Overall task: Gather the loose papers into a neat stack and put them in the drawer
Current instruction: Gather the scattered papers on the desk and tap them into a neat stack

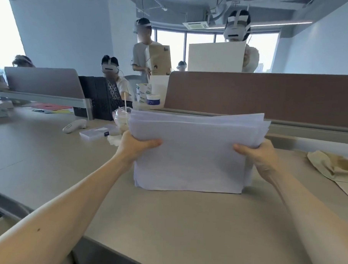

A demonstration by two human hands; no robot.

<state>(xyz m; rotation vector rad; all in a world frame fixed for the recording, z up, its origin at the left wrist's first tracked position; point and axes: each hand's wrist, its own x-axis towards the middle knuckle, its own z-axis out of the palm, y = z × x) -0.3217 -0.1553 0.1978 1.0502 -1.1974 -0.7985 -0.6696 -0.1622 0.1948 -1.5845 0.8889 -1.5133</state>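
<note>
The stack of papers [190, 152] stands on edge on the bench [165, 221], its lower long edge resting on the surface and its broad face turned toward the wearer. Its long axis runs left to right, straight across between the two hands. The left hand [135, 146] clasps the left short side, thumb laid over the near face and the other digits hidden behind; the right hand [261, 155] does the same on the right side. Both grips are closed on the sheets, at about equal height, above the middle of the stack. Neither hand is nearer than the other: the stack lies squarely between them, touching both.

The top edges are not yet flush. Several sheets fan out at the upper right corner and along the top, so the squaring step looks unfinished; a tap of the lower edge on the bench would likely be the next call. The bottom left corner also shows a slight offset between sheets.

No drawer is visible, so its direction from the stack cannot be told.

As for containers, a clear plastic cup [121, 119] with a straw stands just behind the left hand, holding a pale drink. A black mesh file holder [103, 97] stands farther back on the left; what it holds cannot be made out. A small clear plastic box [97, 133] lies left of the cup, contents unclear. A crumpled beige cloth [333, 166] lies to the right, apart from the stack.
</note>
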